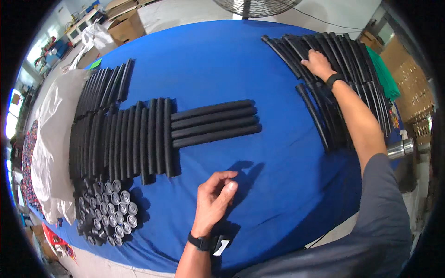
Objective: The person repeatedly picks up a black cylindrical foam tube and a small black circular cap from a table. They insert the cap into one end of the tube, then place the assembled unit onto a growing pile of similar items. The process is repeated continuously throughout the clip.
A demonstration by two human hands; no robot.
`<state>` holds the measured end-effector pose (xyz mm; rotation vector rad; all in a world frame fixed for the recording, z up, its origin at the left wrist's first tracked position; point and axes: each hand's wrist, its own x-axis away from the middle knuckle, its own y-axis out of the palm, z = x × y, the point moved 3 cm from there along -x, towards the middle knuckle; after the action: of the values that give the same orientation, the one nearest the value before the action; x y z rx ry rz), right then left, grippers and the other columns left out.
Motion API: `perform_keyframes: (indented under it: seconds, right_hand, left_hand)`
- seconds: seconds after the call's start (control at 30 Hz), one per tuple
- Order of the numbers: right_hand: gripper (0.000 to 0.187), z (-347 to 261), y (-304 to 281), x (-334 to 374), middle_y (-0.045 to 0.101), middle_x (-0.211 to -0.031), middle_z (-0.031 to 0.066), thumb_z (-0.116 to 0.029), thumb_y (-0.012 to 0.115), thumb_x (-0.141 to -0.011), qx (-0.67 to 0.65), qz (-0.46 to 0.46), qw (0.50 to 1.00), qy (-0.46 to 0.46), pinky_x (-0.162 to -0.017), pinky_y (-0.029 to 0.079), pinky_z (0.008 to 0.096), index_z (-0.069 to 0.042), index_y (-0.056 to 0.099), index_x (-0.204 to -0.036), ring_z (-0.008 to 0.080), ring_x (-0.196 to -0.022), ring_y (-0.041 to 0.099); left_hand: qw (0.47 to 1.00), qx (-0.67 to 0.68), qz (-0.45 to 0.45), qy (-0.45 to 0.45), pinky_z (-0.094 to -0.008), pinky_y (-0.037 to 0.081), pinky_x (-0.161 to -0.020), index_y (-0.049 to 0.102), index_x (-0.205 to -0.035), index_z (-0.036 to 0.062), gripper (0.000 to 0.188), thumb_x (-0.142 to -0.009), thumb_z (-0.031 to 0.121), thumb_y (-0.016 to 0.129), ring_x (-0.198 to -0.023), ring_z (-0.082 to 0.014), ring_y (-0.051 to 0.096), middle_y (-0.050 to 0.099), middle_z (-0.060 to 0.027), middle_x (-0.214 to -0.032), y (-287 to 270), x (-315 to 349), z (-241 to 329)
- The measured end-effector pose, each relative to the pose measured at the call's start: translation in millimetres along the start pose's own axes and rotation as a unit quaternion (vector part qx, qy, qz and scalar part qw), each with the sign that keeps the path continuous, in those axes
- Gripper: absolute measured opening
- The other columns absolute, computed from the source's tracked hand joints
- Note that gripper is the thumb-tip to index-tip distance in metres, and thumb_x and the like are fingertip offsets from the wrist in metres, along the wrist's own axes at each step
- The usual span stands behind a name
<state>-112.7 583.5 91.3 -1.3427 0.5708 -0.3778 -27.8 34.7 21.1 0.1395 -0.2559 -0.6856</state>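
Blue cloth (pixel 278 194) covers the worktop (pixel 194 60), and most of what lies on it is black. Toward the far right corner, a batch of black tubes (pixel 341 53) lies side by side in two rows, one nearer the far edge and one behind it toward the near edge. The right hand (pixel 319 65) is over the far row, palm down, fingers bent toward the tubes; I cannot tell whether they pinch one. Its forearm, with a black band (pixel 334 79) at the wrist and a dark sleeve (pixel 382 194), crosses above the near row.

The left hand (pixel 215 197) is above bare cloth toward the near edge, fingers loosely curled, thumb close to the forefinger, nothing visible between them.

Along the left edge is a bigger pile of tubes (pixel 125 139), also in two rows. Four tubes (pixel 213 118) lie crosswise beside its right side, pointing toward the right edge. Near the left corner closest to the person, round caps (pixel 111 208) sit clustered just beside the pile. A white plastic sheet (pixel 51 148) hangs over the left edge, and a green cloth (pixel 384 76) lies at the right edge. A fan (pixel 259 7) stands beyond the far edge.
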Motion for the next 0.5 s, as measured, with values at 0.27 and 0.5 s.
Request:
perform_keyframes:
  seconds: [0.27,0.5]
  right_hand:
    - [0.041,-159,-56,173,0.065,-0.12,0.0196,-0.018,0.065,-0.093,-0.17,0.157,0.908,-0.35,-0.097,0.051,0.0453,0.001,0.059,-0.129,0.0373,-0.112,0.062]
    - [0.051,-232,-56,302,0.061,-0.131,0.0216,-0.012,0.068,-0.088,-0.15,0.141,0.863,-0.461,-0.107,0.043,0.0506,0.006,0.055,-0.134,0.0404,-0.123,0.057]
  left_hand:
    - [0.999,-0.039,-0.004,0.02,-0.023,0.045,-0.058,0.069,-0.113,0.0024,0.033,-0.1,0.033,0.067,-0.066,-0.0054,0.053,0.062,0.0014,-0.082,-6,3,-5]
    - [0.996,-0.055,-0.036,0.059,-0.0231,0.039,-0.055,0.074,-0.099,0.0022,0.033,-0.1,0.035,0.068,-0.063,-0.005,0.05,0.057,0.0038,-0.071,-6,6,-6]
